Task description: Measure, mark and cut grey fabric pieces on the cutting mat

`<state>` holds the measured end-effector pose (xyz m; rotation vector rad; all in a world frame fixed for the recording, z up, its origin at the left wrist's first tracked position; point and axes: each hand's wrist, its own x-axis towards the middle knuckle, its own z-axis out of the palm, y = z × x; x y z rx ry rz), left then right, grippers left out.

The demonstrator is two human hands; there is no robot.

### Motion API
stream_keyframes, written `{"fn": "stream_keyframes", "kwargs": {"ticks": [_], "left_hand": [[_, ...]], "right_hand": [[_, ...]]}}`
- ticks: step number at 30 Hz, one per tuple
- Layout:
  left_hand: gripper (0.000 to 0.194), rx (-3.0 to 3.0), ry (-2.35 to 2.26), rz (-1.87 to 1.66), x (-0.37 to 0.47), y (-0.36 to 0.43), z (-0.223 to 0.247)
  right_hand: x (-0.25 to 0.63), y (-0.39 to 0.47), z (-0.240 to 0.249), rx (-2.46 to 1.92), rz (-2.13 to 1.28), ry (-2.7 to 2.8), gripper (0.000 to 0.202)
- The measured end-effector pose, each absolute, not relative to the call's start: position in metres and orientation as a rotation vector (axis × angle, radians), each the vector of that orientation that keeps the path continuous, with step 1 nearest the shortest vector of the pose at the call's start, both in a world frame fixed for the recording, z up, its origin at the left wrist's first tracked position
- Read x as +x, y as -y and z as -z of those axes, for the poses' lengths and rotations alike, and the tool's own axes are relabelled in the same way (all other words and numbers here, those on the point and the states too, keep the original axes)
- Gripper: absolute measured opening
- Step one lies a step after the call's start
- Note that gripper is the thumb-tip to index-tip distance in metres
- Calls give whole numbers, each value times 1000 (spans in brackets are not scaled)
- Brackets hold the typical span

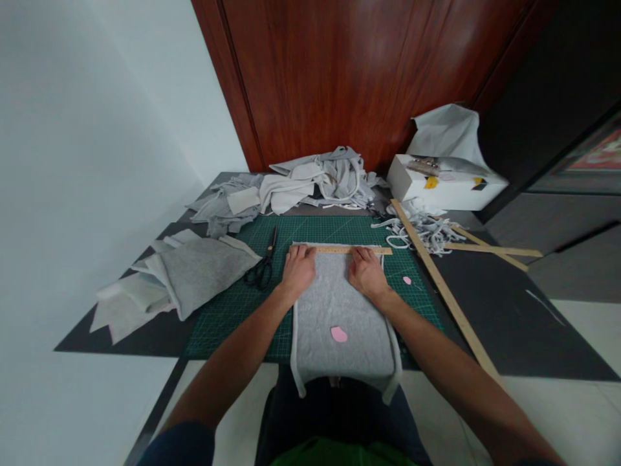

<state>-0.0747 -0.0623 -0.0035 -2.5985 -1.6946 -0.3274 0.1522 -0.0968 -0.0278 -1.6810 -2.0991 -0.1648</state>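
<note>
Grey fabric (339,291) lies on a green cutting mat (228,323), its near end hanging over the table's front edge. Across its far edge runs a short wooden ruler (332,250). My left hand (299,266) presses on the ruler's left end, fingers bent and close together. On the ruler's right part rests my right hand (367,270), its fingers also curled together at the ruler and fabric. A pink paper piece (338,334) sits on the fabric nearer to me. Black scissors (264,262) lie left of my left hand.
Folded grey fabric (198,268) is at the left, a scrap heap (315,181) at the back. A white box (436,184), fabric strips (427,230) and a long wooden strip (446,291) lie right. A second pink piece (407,280) is on the mat.
</note>
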Motion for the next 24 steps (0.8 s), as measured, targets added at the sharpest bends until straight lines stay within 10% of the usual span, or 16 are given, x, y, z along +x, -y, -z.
{"fn": "stream_keyframes", "kwargs": {"ticks": [24], "left_hand": [[49,-2553,1725,362,-73,63,5]], "right_hand": [[150,102,25,-1927,216,1888,44]]}}
